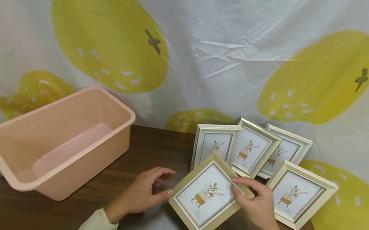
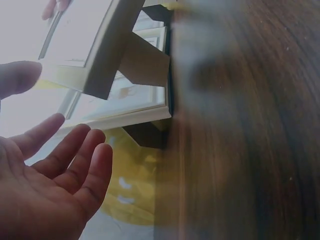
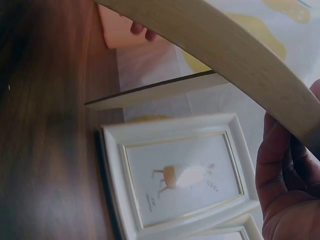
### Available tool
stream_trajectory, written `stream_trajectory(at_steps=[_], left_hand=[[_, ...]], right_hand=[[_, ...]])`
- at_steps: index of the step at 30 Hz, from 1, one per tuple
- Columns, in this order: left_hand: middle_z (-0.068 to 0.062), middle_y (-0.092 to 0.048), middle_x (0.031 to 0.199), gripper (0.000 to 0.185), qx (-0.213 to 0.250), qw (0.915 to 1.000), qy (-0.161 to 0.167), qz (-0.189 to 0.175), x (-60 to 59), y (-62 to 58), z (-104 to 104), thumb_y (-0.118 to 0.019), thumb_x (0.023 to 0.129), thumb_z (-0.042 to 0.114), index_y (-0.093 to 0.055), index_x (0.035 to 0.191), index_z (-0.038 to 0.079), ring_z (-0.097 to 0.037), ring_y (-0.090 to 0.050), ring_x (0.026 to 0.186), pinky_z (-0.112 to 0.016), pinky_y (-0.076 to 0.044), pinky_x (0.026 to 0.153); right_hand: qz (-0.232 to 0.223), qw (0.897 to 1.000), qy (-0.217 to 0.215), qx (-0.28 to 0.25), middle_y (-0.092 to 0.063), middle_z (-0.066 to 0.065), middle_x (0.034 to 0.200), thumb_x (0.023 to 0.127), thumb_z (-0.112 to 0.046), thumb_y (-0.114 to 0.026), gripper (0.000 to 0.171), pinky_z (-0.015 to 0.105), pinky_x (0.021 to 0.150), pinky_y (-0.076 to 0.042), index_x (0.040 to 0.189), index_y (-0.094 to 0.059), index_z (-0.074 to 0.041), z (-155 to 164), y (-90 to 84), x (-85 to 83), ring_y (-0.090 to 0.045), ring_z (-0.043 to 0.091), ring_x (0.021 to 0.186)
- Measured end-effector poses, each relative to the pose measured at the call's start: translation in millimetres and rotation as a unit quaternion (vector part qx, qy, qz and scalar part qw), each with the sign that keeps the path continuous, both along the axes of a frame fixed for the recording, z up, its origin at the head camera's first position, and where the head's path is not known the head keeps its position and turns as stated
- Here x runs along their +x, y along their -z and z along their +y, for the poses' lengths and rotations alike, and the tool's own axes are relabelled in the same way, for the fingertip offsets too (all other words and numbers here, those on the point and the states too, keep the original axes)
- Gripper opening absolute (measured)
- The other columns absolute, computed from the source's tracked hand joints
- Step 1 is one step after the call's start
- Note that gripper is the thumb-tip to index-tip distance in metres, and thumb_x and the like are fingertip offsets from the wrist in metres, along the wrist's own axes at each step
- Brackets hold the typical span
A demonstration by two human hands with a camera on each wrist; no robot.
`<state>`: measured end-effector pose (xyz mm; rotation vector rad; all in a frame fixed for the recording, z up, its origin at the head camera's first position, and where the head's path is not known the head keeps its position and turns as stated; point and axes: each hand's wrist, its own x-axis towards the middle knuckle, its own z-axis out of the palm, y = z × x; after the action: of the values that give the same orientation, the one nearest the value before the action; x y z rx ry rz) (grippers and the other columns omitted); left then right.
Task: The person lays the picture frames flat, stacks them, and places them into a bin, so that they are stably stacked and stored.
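Note:
A tan wooden picture frame [image 1: 208,197] with a plant print is tilted up off the dark table [image 1: 61,214] in front of me. My right hand [image 1: 247,195] grips its right edge, fingers over the front. My left hand [image 1: 164,182] is beside the frame's left corner, its thumb touching the edge and its fingers relaxed and clear of it. In the left wrist view the left hand [image 2: 55,150] lies palm-open under the frame [image 2: 107,45]. The right wrist view shows the frame's edge [image 3: 225,45] above the right hand [image 3: 285,190].
Several white picture frames [image 1: 254,149] cluster behind and to the right; one [image 1: 300,194] lies close to my right hand, also seen in the right wrist view [image 3: 180,175]. An empty pink tub [image 1: 58,143] stands at the left. A lemon-print cloth [image 1: 210,58] hangs behind.

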<state>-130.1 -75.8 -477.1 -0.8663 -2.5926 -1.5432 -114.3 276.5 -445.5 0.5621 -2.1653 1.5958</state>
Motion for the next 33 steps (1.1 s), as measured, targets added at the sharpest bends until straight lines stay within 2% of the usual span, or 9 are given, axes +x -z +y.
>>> stream_trajectory(at_steps=[6,12,14,16,19,22,26,30,33], left_hand=[[-0.004,-0.066,0.14,0.049,0.06,0.9968,0.035,-0.041,-3.9,4.5,0.6,-0.076,0.098,0.026,-0.061,0.144,0.018,-0.035,-0.065,0.126,-0.038,-0.059,0.095],[-0.014,-0.061,0.146,0.051,0.116,0.986,0.086,-0.084,-8.9,7.5,1.1,-0.071,0.099,0.02,-0.057,0.148,0.009,-0.042,-0.058,0.134,-0.051,-0.056,0.103],[-0.017,-0.058,0.151,0.053,0.137,0.9783,0.114,-0.106,-10.4,8.8,0.9,-0.068,0.101,0.019,-0.054,0.15,0.006,-0.043,-0.054,0.139,-0.056,-0.05,0.11],[-0.019,-0.054,0.155,0.054,0.162,0.9656,0.149,-0.138,-11.7,10.4,0.9,-0.065,0.102,0.019,-0.051,0.153,0.005,-0.044,-0.049,0.144,-0.055,-0.046,0.114],[-0.023,-0.052,0.155,0.058,0.194,0.9433,0.198,-0.182,-12.8,12.2,1.7,-0.06,0.103,0.02,-0.045,0.156,0.002,-0.041,-0.048,0.145,-0.043,-0.042,0.117],[-0.028,-0.056,0.148,0.06,0.211,0.9302,0.224,-0.2,-13.4,13.9,2.8,-0.057,0.102,0.019,-0.044,0.156,-0.001,-0.03,-0.056,0.136,-0.03,-0.046,0.112],[-0.029,-0.061,0.139,0.057,0.212,0.9306,0.223,-0.199,-12.8,15.1,3.2,-0.056,0.101,0.019,-0.048,0.152,-0.004,-0.018,-0.063,0.124,-0.027,-0.048,0.108],[-0.027,-0.064,0.136,0.052,0.201,0.9364,0.209,-0.198,-11.9,16.2,2.8,-0.054,0.102,0.02,-0.052,0.149,-0.003,-0.016,-0.064,0.123,-0.026,-0.048,0.108],[-0.026,-0.063,0.138,0.051,0.2,0.9366,0.204,-0.203,-11.8,17.4,3.1,-0.053,0.104,0.02,-0.051,0.15,-0.002,-0.016,-0.063,0.124,-0.026,-0.047,0.108]], right_hand=[[-0.007,1.0,0.0,-0.016,-0.079,-0.018,0.104,0.078,0.027,-0.071,0.03,0.016,0.09,-0.056,0.1,-0.077,0.006,-7.2,4.7,2.5,-0.073,0.0,0.098],[-0.005,0.998,-0.016,-0.054,-0.08,-0.014,0.102,0.077,0.028,-0.069,0.035,0.017,0.073,-0.059,0.099,-0.078,0.002,-13.4,5.4,3.6,-0.073,0.001,0.086],[-0.006,0.997,-0.02,-0.069,-0.08,-0.012,0.101,0.077,0.028,-0.069,0.037,0.017,0.068,-0.058,0.099,-0.078,0.0,-15.8,5.0,4.4,-0.073,0.001,0.083],[-0.005,0.996,-0.026,-0.089,-0.08,-0.009,0.101,0.077,0.029,-0.068,0.038,0.017,0.064,-0.058,0.099,-0.079,0.0,-17.8,4.9,5.4,-0.073,0.002,0.08],[0.001,0.992,-0.036,-0.118,-0.081,-0.005,0.101,0.076,0.031,-0.066,0.041,0.017,0.063,-0.058,0.1,-0.079,0.0,-20.4,5.4,5.9,-0.073,0.004,0.079],[0.003,0.99,-0.045,-0.13,-0.081,-0.004,0.102,0.077,0.032,-0.065,0.042,0.017,0.062,-0.058,0.101,-0.079,0.0,-21.2,5.6,6.1,-0.074,0.004,0.079],[-0.008,0.991,-0.039,-0.126,-0.08,-0.006,0.102,0.078,0.03,-0.066,0.042,0.018,0.064,-0.059,0.1,-0.08,-0.002,-21.3,5.5,5.5,-0.074,0.004,0.081],[-0.004,0.992,-0.028,-0.123,-0.08,-0.005,0.1,0.077,0.03,-0.067,0.041,0.016,0.07,-0.059,0.1,-0.08,-0.001,-22.1,7.2,4.4,-0.074,0.004,0.084],[-0.004,0.99,-0.033,-0.136,-0.08,-0.002,0.099,0.077,0.031,-0.066,0.04,0.017,0.068,-0.059,0.1,-0.079,0.001,-23.6,8.6,4.3,-0.074,0.005,0.082]])
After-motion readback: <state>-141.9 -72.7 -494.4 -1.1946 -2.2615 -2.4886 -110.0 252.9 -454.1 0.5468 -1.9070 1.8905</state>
